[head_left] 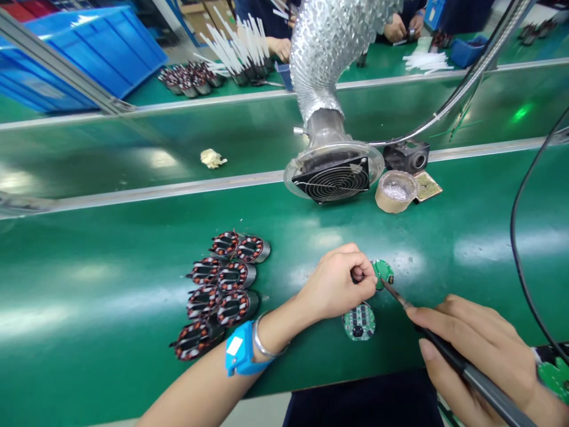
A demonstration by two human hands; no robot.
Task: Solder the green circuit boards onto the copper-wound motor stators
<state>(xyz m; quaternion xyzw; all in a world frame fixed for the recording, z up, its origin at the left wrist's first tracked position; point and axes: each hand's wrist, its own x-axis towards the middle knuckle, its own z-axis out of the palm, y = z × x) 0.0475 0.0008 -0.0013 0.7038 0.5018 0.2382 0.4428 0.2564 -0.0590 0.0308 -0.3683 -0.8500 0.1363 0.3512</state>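
Note:
My left hand (pixel 338 284) is closed in a pinch on a small round green circuit board (pixel 383 271), held tilted just above the green bench. My right hand (pixel 480 356) grips a dark soldering iron (pixel 448 356) like a pen, and its tip touches the edge of that board. A second round green circuit board (pixel 359 322) lies flat on the bench below my left hand. A blue wrist strap (pixel 240 354) and a metal bangle sit on my left wrist.
Several wound motor stators (pixel 222 290) lie in a cluster left of my hands. A fume extractor fan (pixel 334 178) on a foil duct stands behind, with a tape roll (pixel 395 191) beside it. A black cable (pixel 518 249) hangs at right. Other people's hands (pixel 280 47) work at the far bench.

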